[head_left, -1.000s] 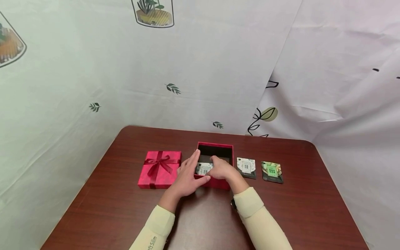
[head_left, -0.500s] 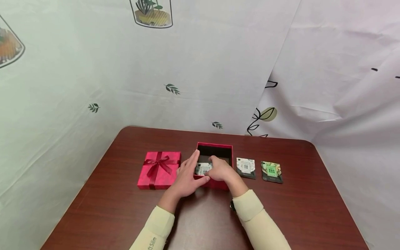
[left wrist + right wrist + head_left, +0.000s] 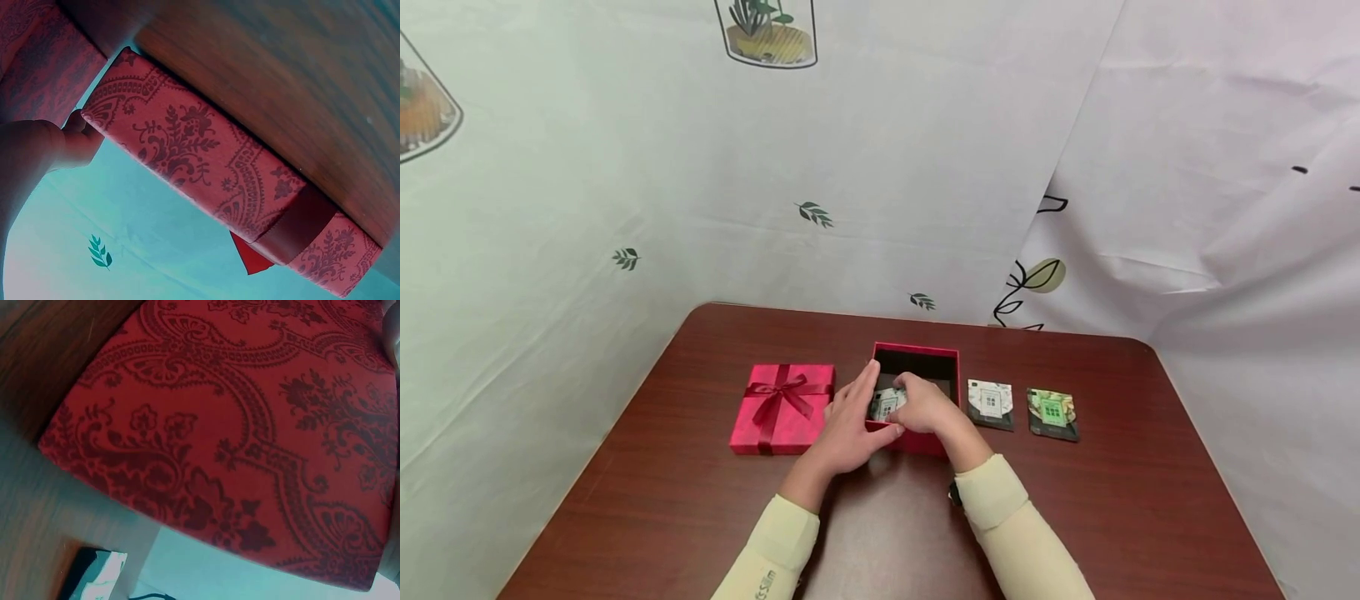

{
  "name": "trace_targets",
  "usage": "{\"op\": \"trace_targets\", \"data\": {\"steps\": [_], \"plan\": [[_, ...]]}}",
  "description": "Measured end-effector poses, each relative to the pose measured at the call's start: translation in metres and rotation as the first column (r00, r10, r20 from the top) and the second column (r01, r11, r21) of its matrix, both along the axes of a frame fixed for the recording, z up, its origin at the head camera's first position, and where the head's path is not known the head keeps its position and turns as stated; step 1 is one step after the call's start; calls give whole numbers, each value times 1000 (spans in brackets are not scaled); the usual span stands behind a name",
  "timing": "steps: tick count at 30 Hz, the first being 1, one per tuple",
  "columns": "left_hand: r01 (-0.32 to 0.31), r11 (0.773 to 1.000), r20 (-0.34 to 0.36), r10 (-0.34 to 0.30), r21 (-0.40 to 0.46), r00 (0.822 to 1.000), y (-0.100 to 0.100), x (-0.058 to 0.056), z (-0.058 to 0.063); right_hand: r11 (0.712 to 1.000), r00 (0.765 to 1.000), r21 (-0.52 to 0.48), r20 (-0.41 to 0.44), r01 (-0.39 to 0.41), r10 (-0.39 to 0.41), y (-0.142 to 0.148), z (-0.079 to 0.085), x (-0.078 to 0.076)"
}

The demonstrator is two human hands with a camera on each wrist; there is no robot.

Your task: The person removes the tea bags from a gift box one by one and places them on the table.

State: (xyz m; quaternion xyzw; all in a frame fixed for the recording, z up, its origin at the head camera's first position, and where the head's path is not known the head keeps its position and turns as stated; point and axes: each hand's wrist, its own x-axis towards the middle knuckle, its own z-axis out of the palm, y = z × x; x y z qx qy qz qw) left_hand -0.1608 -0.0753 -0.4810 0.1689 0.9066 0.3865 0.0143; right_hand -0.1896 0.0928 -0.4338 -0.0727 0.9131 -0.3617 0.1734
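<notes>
An uncovered red gift box (image 3: 917, 442) with a dark interior stands mid-table; its patterned side wall (image 3: 206, 437) fills the right wrist view. Along the box's left side lies my left hand (image 3: 847, 427), fingers extended and thumb across the front rim. My right hand (image 3: 927, 407) reaches down inside with bent fingers and holds a white-and-black sachet (image 3: 886, 403), which lies slightly tilted near the front left corner. The right fingertips are partly hidden behind the hand. Left of the left hand sits the red lid (image 3: 786, 425), its patterned edge (image 3: 181, 137) close up in the left wrist view.
Right of the box lie a white-and-black sachet (image 3: 990, 404) and a green-and-black sachet (image 3: 1052, 413). A dark red ribbon bow (image 3: 781, 392) tops the lid. The brown wooden table (image 3: 1120, 500) meets a printed white cloth (image 3: 865, 250) behind.
Inside the box, the sachet has tilted and shifted slightly, and my right hand has moved a little to the left with it. My left hand has stayed at the box's side.
</notes>
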Motion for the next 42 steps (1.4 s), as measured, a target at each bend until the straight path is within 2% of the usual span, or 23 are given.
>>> {"op": "trace_targets", "data": {"steps": [8, 21, 37, 42], "plan": [[5, 1000, 1, -5, -10, 1000, 0, 1, 0, 999, 1000, 15, 3, -29, 29, -4, -5, -7], [7, 1000, -5, -7, 2, 1000, 0, -1, -1, 996, 997, -42, -22, 75, -76, -3, -8, -6], [5, 1000, 0, -5, -4, 1000, 0, 0, -1, 988, 988, -80, -67, 131, -136, 9, -1, 2], [2, 1000, -4, -2, -6, 1000, 0, 0, 0, 987, 983, -75, -110, 143, -151, 13, 1, 3]]}}
